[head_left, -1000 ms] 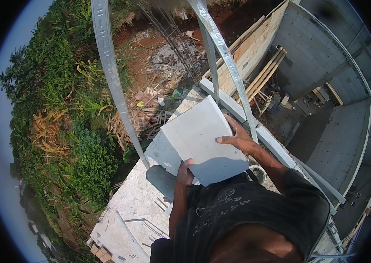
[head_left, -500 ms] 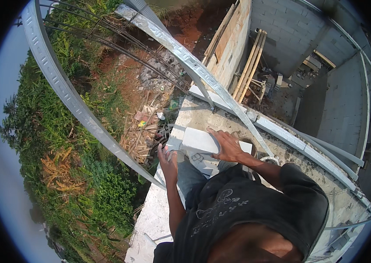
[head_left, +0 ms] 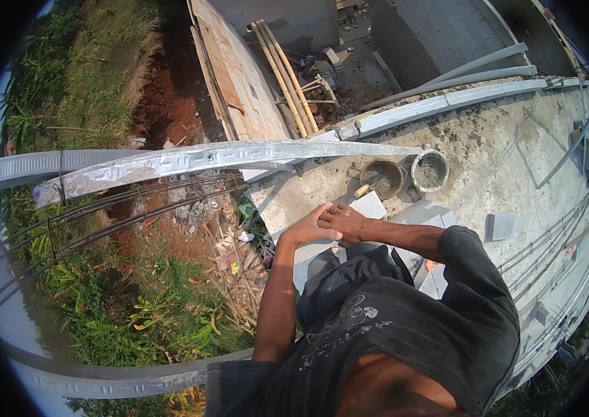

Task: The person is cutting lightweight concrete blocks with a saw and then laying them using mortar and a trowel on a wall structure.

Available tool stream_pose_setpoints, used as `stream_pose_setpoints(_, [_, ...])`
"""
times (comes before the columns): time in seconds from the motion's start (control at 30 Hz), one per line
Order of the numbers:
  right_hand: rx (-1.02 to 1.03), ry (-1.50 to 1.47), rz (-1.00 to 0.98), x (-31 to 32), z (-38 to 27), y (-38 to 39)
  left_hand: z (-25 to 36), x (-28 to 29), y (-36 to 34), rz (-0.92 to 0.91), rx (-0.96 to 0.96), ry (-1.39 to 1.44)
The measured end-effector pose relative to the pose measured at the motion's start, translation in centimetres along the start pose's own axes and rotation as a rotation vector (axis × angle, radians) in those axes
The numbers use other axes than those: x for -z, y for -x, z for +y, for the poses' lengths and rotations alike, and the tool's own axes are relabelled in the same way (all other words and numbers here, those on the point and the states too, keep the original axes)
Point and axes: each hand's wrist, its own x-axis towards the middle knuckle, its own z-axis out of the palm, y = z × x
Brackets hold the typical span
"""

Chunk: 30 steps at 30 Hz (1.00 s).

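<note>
My two hands meet above my lap, fingers touching. My left hand (head_left: 303, 229) has its thumb and fingers bent around the fingertips of my right hand (head_left: 347, 222), whose fingers are curled. Whether something small lies between them is hidden. Just beyond my right hand shows the end of a pale block (head_left: 369, 206). Below my left hand, a light surface (head_left: 306, 256) is partly covered by my hands and knees. A trowel's wooden handle (head_left: 362, 191) sticks out of a brown bowl (head_left: 383, 179) past the block.
A round bucket of grey mix (head_left: 430, 171) stands beside the bowl. More grey blocks (head_left: 423, 214) lie right of my arm, near a single block (head_left: 500, 226). A metal channel (head_left: 190, 158) crosses ahead. The slab edge drops to rubble (head_left: 228, 257) on the left.
My right hand has come off the pale block and my left hand has moved in to meet it. The view has turned right, bringing the bowl and bucket into sight.
</note>
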Motion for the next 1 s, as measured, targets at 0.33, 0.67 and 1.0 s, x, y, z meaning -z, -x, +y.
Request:
stream_pose_setpoints(0.33, [-0.14, -0.011, 0.156, -4.3, 0.3, -0.3, -3.7, -0.8, -2.2, 0.036, -0.144, -0.592])
stream_pose_setpoints(0.67, [-0.234, 0.082, 0.234, -6.9, 3.9, 0.5, -2.8, -4.9, -6.1, 0.345, -0.262, -0.89])
stream_pose_setpoints(1.0, [-0.202, 0.092, 0.107, -10.7, 9.3, -6.5, -9.5, -0.7, -13.1, 0.328, -0.121, -0.751])
